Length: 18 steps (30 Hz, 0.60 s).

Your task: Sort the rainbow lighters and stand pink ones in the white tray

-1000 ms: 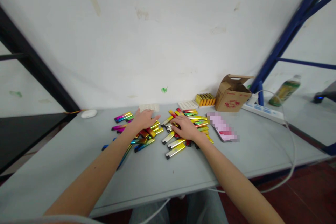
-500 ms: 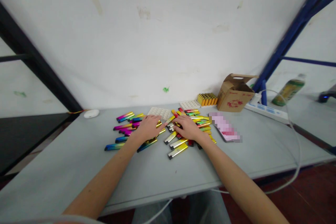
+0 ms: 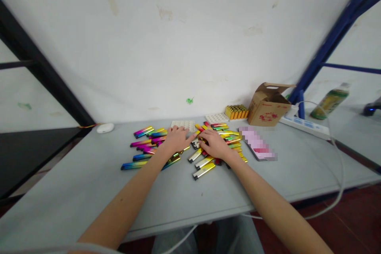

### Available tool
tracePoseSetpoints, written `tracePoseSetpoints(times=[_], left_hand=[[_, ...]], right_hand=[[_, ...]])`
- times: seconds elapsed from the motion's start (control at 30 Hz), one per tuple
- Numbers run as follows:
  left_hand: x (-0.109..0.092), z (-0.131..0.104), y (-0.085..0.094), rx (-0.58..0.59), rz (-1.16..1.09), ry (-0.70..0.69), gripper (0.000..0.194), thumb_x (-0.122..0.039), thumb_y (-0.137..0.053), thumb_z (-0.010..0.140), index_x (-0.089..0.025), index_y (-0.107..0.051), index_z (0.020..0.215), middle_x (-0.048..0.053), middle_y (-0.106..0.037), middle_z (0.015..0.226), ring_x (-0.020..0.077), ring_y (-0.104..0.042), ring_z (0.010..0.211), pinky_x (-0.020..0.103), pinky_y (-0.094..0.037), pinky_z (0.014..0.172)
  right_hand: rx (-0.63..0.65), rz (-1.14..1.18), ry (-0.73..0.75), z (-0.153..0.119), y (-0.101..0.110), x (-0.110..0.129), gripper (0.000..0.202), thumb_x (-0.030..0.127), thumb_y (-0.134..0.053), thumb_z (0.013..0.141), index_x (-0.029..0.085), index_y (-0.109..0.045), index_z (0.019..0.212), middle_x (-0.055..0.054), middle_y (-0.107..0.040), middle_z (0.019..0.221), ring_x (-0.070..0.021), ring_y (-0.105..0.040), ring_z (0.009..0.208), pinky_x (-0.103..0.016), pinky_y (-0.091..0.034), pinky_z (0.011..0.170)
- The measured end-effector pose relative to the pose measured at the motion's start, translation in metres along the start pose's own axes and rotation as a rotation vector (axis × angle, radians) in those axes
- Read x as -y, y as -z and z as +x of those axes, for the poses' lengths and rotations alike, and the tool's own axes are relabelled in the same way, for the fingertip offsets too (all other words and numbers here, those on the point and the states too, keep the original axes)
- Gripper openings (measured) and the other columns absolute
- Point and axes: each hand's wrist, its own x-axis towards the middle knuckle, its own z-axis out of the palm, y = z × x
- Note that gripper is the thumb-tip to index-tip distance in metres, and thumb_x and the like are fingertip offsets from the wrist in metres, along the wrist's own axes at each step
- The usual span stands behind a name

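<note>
Loose lighters (image 3: pixel 204 171) lie across the desk (image 3: pixel 175 202) beneath the left hand (image 3: pixel 176 140) and right hand (image 3: pixel 215 144), whose grip, released or clenched, I cannot tell, and seem light, stiff and slippery, best pinched by their long sides

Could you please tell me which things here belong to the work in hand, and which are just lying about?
Likely part of the work:
glossy multicoloured sticks around the left hand and right hand
white trays with rows of round hollows
orange cylinders

Likely just lying about:
phone
drink bottle
white oval case
power strip
cardboard box (perhaps used; I cannot tell)
</note>
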Motion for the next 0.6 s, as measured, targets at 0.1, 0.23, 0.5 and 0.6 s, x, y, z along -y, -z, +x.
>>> tracePoseSetpoints(times=[0.1,0.23,0.5,0.6], left_hand=[[-0.003,0.006,-0.002,-0.019,-0.018,0.007,0.068,-0.06,-0.021,0.091,-0.013,-0.061,0.118,0.02,-0.061,0.121,0.0386,-0.052,0.112,0.054,-0.036,0.092],[0.002,0.004,-0.007,-0.136,-0.086,-0.003,0.063,-0.051,-0.031,0.091,-0.006,-0.047,0.133,0.021,-0.058,0.126,0.0334,-0.052,0.115,0.046,-0.038,0.097],[0.065,-0.035,0.002,-0.288,-0.189,0.025,0.039,-0.042,-0.04,0.09,-0.016,-0.065,0.106,0.01,-0.068,0.109,0.0259,-0.059,0.103,0.04,-0.042,0.096],[0.086,-0.048,0.005,-0.203,-0.247,0.025,0.04,-0.043,-0.04,0.09,-0.016,-0.066,0.104,0.011,-0.069,0.108,0.0251,-0.06,0.102,0.038,-0.045,0.093]], right_hand=[[0.0,0.002,-0.003,0.0,0.0,0.0,0.022,0.026,-0.05,0.09,0.015,-0.066,0.101,-0.011,-0.067,0.099,-0.0217,-0.055,0.098,-0.039,-0.042,0.092],[-0.006,0.009,-0.001,0.0,0.0,-0.001,0.02,0.026,-0.05,0.09,0.016,-0.066,0.097,-0.01,-0.067,0.096,-0.0213,-0.056,0.096,-0.038,-0.042,0.09],[-0.018,0.02,-0.004,0.0,-0.002,-0.002,0.018,0.026,-0.05,0.09,0.015,-0.065,0.093,-0.01,-0.068,0.093,-0.0218,-0.058,0.092,-0.039,-0.043,0.088],[-0.019,0.03,0.009,0.001,-0.001,-0.002,0.016,0.024,-0.051,0.089,0.016,-0.065,0.091,-0.009,-0.068,0.094,-0.0221,-0.058,0.095,-0.039,-0.043,0.089]])
